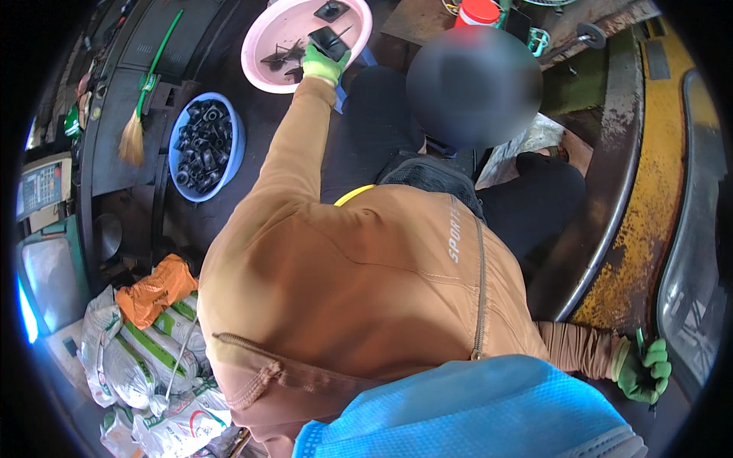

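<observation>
My left hand [325, 64], in a green and pale glove, reaches out over a pink basin [250, 57]. It grips a black square-cornered part [330, 43], with a thin stick-like piece across it. More dark parts [284, 57] lie in the basin, and another black square piece [332, 10] sits at its far side. Far to the right, my right hand [643, 371] in a green glove is beside a yellow, worn machine frame [622, 294]. Its fingers are curled, and whatever they may hold is too small to make out.
A blue basin [240, 145] full of black parts stands left of my arm. A green-handled broom [150, 84] leans on dark cabinets. White sacks [149, 362] and an orange bag [158, 290] lie lower left. Beyond a blurred round patch is a red-lidded container [478, 12].
</observation>
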The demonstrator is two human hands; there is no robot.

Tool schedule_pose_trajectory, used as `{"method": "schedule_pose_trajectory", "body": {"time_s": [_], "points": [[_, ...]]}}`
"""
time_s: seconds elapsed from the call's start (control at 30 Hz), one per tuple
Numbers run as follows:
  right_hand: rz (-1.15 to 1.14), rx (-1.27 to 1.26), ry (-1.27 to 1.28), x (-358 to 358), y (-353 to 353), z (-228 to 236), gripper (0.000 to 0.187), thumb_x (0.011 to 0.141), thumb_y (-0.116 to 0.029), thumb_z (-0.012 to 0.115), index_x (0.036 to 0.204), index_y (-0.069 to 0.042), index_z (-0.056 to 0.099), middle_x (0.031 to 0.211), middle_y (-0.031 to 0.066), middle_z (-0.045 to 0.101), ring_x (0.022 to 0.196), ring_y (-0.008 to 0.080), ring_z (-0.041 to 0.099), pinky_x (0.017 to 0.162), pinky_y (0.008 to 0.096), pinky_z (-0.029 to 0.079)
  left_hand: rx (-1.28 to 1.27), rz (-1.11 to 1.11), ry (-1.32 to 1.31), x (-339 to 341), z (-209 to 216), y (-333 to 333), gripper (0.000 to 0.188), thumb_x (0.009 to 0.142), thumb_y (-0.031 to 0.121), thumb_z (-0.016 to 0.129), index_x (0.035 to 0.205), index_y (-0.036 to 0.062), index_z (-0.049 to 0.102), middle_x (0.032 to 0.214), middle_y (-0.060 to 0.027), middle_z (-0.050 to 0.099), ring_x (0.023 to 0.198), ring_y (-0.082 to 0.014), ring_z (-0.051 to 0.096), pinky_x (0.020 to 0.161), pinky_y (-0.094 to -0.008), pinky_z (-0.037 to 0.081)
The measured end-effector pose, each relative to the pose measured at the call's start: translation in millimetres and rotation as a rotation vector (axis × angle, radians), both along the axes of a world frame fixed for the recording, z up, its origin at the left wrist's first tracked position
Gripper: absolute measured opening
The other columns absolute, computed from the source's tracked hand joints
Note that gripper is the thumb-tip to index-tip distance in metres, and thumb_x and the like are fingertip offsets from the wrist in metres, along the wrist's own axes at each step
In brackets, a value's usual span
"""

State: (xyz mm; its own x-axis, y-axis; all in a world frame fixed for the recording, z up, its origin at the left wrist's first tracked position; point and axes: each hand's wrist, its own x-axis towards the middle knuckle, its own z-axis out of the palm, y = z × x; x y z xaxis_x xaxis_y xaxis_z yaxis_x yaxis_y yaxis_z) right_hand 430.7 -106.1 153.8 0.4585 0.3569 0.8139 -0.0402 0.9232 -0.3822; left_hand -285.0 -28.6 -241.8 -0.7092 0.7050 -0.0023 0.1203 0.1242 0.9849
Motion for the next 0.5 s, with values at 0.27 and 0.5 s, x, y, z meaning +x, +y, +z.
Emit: {"method": "schedule_pose_trajectory", "body": {"time_s": [0.27, 0.5], "points": [[0.120, -0.040, -0.088, -7, 16, -6, 0.028, 0.096, -0.031, 0.040, 0.084, -0.011, 0.057, 0.063, -0.0008, 0.033, 0.044, 0.0129, 0.028, 0.046, 0.0324, 0.023, -1.217, -0.251, 0.977, -49, -22, 37, 0.084, 0.079, 0.062, 0.062, 0.138, 0.0046, 0.043, 0.135, -0.0183, 0.054, 0.124, -0.0324, 0.052, 0.105, -0.0388, 0.041], [0.146, -0.043, -0.116, -9, 19, -9, 0.030, 0.099, -0.034, 0.035, 0.087, -0.013, 0.053, 0.063, -0.0019, 0.032, 0.042, 0.0116, 0.029, 0.043, 0.0303, 0.025, -1.177, -0.308, 1.203, -56, -38, 56, 0.035, 0.094, 0.035, 0.047, 0.126, 0.0293, 0.060, 0.128, -0.0025, 0.059, 0.121, -0.0213, 0.055, 0.101, -0.0400, 0.045]]}}
